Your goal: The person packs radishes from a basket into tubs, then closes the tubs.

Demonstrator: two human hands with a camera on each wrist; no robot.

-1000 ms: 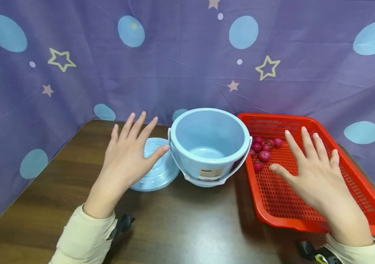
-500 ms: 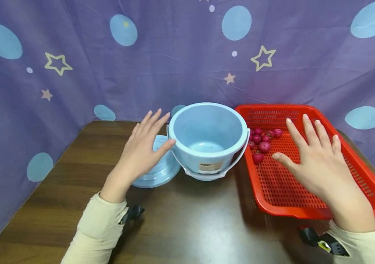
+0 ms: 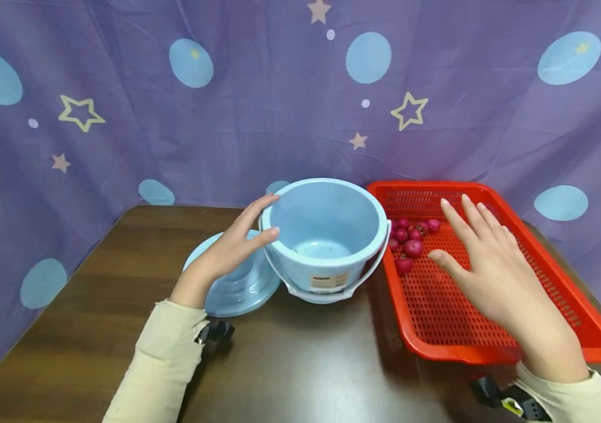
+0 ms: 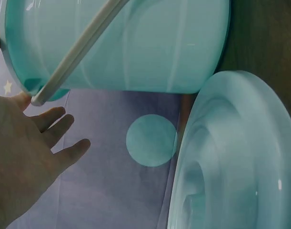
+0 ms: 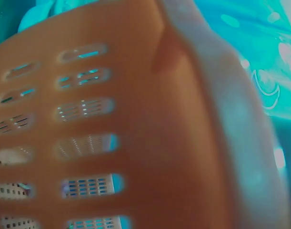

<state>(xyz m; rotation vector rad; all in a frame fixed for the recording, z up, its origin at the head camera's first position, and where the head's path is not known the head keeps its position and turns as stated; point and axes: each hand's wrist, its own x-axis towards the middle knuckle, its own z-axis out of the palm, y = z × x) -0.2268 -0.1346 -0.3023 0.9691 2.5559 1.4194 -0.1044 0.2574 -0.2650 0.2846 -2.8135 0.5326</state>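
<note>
A light blue bucket (image 3: 300, 265) stands upright, with its handle hanging down in front. At its left side my left hand (image 3: 232, 242) has its thumb and fingertips by the rim, fingers fairly straight. In the left wrist view the left hand (image 4: 24, 152) reaches the bucket (image 4: 140, 47) near the handle's (image 4: 83, 52) joint, some fingers spread free; how firmly it touches cannot be told. A blue lid (image 3: 244, 291) lies partly under the left forearm. My right hand (image 3: 498, 279) hovers over the red basket (image 3: 459, 353), fingers spread and holding nothing.
Several small round dark-red fruits or vegetables (image 3: 413, 249) lie in the basket's left part. A purple curtain (image 3: 258, 117) hangs behind the wooden table (image 3: 289, 370). The right wrist view is filled mostly by the slotted basket wall (image 5: 145, 143), with odd colours.
My left hand has moved right, from above the lid to the bucket's left rim. The right hand stays over the basket, slightly shifted. The head view has tilted a little.
</note>
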